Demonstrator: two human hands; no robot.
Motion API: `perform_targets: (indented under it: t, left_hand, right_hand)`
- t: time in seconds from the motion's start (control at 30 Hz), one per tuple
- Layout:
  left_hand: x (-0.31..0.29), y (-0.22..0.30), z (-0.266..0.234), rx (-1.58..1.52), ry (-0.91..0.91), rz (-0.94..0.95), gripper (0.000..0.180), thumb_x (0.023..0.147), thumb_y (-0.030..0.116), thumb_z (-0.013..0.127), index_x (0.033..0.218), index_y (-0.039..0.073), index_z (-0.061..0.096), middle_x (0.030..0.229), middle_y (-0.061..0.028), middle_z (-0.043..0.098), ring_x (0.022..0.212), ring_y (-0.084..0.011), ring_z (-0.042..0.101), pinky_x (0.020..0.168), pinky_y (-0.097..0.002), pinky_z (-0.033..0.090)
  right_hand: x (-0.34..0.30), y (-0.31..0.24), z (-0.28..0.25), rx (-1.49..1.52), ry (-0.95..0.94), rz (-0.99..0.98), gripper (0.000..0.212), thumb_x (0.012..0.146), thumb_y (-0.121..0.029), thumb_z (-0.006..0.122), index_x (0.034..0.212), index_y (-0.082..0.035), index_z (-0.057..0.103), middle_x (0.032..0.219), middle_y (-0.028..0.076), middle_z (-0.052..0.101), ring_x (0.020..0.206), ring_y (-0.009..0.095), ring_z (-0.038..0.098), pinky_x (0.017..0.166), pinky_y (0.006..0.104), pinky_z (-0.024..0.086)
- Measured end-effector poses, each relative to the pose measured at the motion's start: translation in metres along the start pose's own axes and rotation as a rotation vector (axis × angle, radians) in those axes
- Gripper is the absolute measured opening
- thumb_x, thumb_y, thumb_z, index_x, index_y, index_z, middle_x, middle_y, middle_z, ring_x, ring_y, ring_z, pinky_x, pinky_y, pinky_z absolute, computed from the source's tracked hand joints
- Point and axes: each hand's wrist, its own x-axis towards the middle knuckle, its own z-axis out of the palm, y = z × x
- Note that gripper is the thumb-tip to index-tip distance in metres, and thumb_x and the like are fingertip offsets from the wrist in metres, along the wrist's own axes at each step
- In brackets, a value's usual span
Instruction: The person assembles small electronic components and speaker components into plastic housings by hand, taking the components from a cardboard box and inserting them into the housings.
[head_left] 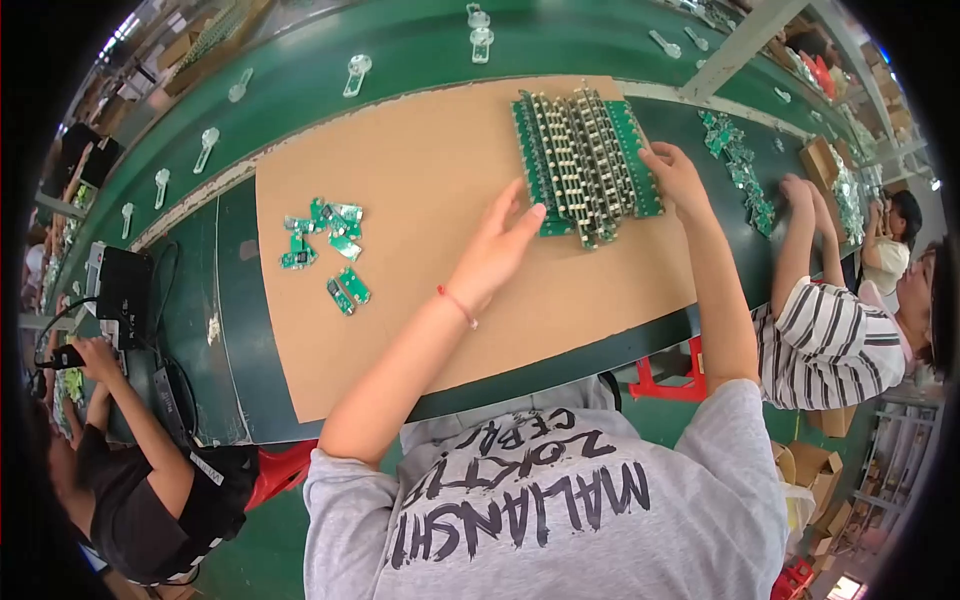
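Observation:
A stack of green circuit board panels [580, 165], with rows of pale and dark components, lies at the right of a brown cardboard sheet [420, 330]. My left hand [500, 240] is at its lower left corner, thumb over the edge and fingers along the side; the fingertips are partly hidden. On the opposite side, my right hand [675, 180] closes around the right edge with bent fingers. Small loose circuit boards [325, 228] lie in a cluster at the left of the cardboard, and a small pair of boards [348, 290] sits just nearer to me.
Behind the cardboard runs a green conveyor belt [420, 70] carrying spaced white parts [357, 75]. A pile of green boards [740, 170] lies at right beside a co-worker in a striped shirt [835, 335]. Another co-worker in black [165, 490] sits at left near a black device [122, 290].

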Motion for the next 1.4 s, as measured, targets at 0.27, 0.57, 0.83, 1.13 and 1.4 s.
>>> perform_targets:
  t: [0.27,0.57,0.83,1.13,1.4]
  left_hand:
    - [0.011,0.005,0.019,-0.187,0.026,-0.038,0.06,0.091,0.036,0.051,0.137,0.003,0.031,0.137,-0.0144,0.033,0.127,-0.0222,0.032,0.103,-0.0311,0.028]
    - [0.019,0.013,0.037,-0.244,-0.146,-0.11,0.058,0.093,0.038,0.047,0.138,0.006,0.031,0.14,-0.0099,0.033,0.133,-0.0191,0.023,0.108,-0.0321,0.016]
    - [-0.03,0.034,-0.026,-0.447,0.018,0.042,0.039,0.095,0.031,0.043,0.125,0.005,0.043,0.116,-0.0077,0.055,0.103,-0.0169,0.056,0.089,-0.0333,0.045]
    - [-0.084,-0.004,-0.068,-0.438,0.22,-0.121,0.029,0.094,0.016,0.047,0.117,0.0,0.05,0.101,-0.0054,0.061,0.091,-0.0143,0.06,0.079,-0.0289,0.05]
    - [-0.088,0.003,-0.067,0.952,0.635,0.505,0.047,0.09,0.011,0.054,0.13,-0.005,0.037,0.116,-0.0151,0.053,0.102,-0.0184,0.054,0.087,-0.0297,0.043]
  right_hand:
    - [0.01,-0.001,0.001,0.069,-0.115,0.063,0.033,0.08,-0.017,0.065,0.105,0.004,0.058,0.089,0.005,0.063,0.074,0.012,0.057,0.065,0.0266,0.045]
    - [-0.025,-0.062,-0.028,0.211,0.13,-0.33,0.025,0.083,-0.011,0.059,0.106,0.0,0.057,0.085,0.003,0.061,0.074,0.006,0.054,0.066,0.0202,0.042]
    - [-0.125,-0.073,0.037,0.128,-0.726,-0.122,0.027,0.084,-0.004,0.056,0.111,0.003,0.054,0.094,0.003,0.061,0.083,0.006,0.055,0.075,0.0215,0.046]
    - [-0.139,-0.047,0.115,-0.224,-0.584,-0.506,0.026,0.082,-0.012,0.062,0.106,-0.003,0.058,0.099,0.01,0.058,0.09,0.024,0.058,0.076,0.0314,0.047]
    - [-0.138,-0.046,0.12,-0.135,-0.537,-0.496,0.023,0.078,-0.009,0.066,0.099,-0.003,0.06,0.099,0.009,0.056,0.088,0.019,0.057,0.074,0.0307,0.046]
